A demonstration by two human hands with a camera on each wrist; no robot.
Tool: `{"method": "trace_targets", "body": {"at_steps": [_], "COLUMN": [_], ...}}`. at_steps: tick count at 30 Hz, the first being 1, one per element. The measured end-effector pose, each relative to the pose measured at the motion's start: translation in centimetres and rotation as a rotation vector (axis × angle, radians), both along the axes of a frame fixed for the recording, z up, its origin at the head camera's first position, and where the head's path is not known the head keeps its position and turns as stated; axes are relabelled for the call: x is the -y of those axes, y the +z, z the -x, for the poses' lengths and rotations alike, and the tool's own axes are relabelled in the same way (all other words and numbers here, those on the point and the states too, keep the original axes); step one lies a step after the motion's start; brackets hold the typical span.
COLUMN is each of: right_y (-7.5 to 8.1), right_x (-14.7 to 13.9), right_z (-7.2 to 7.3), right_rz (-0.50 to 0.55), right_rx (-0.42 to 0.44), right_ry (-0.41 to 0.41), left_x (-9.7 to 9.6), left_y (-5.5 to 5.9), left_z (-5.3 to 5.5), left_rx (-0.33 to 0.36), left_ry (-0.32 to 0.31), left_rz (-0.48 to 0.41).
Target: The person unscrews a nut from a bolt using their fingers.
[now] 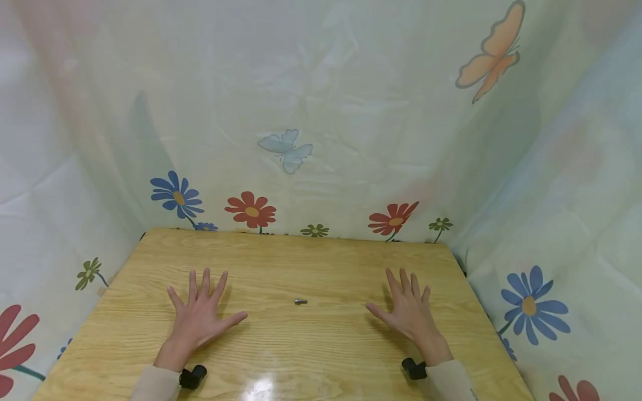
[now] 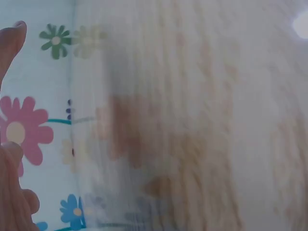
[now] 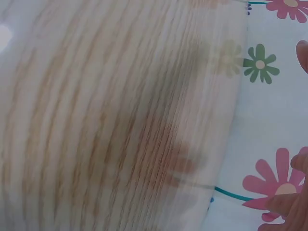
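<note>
A small metal socket-head screw (image 1: pixel 301 301) lies on its side on the wooden table (image 1: pixel 311 345), its head toward the left and its shank toward the right. To the left of it is my left hand (image 1: pixel 197 319), palm down with fingers spread and nothing held. On the other side my right hand (image 1: pixel 410 314) is spread in the same way, also holding nothing. Both hands are apart from the screw. Only some fingers (image 2: pixel 10 163) of the left hand show at the edge of the left wrist view; likewise a few right fingers (image 3: pixel 284 204) in the right wrist view.
A cloth curtain (image 1: pixel 341 184) printed with flowers and butterflies hangs behind the table and along both sides. Each wrist wears a black camera mount, a left one (image 1: pixel 193 377) and a right one (image 1: pixel 414 368). Light glares off the tabletop near its front.
</note>
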State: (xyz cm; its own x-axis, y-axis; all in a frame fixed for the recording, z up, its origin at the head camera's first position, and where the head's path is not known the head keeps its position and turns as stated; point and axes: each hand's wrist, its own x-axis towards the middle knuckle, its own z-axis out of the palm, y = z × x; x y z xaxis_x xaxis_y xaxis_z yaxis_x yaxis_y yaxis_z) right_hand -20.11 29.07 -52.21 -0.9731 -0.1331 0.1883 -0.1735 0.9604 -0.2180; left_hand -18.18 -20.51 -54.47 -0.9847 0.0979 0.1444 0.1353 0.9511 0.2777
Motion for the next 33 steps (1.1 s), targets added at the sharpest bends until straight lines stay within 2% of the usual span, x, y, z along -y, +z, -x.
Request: {"method": "trace_targets", "body": {"at_steps": [3, 7, 13, 18, 26, 33], "right_y": [-0.2, -0.4, -0.8, -1.6, -2.3, -2.4], "right_x": [0.4, 1.2, 3.0, 4.8, 8.4, 10.8], "right_z": [0.2, 0.3, 0.5, 0.8, 1.3, 1.4], "right_rz": [0.026, 0.122, 0.314, 0.396, 0.422, 0.433], "right_rx": [0.008, 0.024, 0.09, 0.129, 0.164, 0.19], "right_ry": [0.002, 0.032, 0.086, 0.109, 0.138, 0.185], "left_x": [0.0, -0.4, -1.5, -3.0, -5.6, -7.5], "left_y": [0.0, -0.1, -0.5, -0.9, -1.3, -1.4], "left_z": [0.0, 0.2, 0.6, 1.0, 1.5, 1.9], "left_rx": [-0.002, 0.007, 0.027, 0.019, -0.006, 0.024], "left_ry": [0.02, 0.027, -0.015, -0.043, -0.122, -0.158], "left_rz": [-0.024, -0.088, -0.233, -0.316, -0.404, -0.463]}}
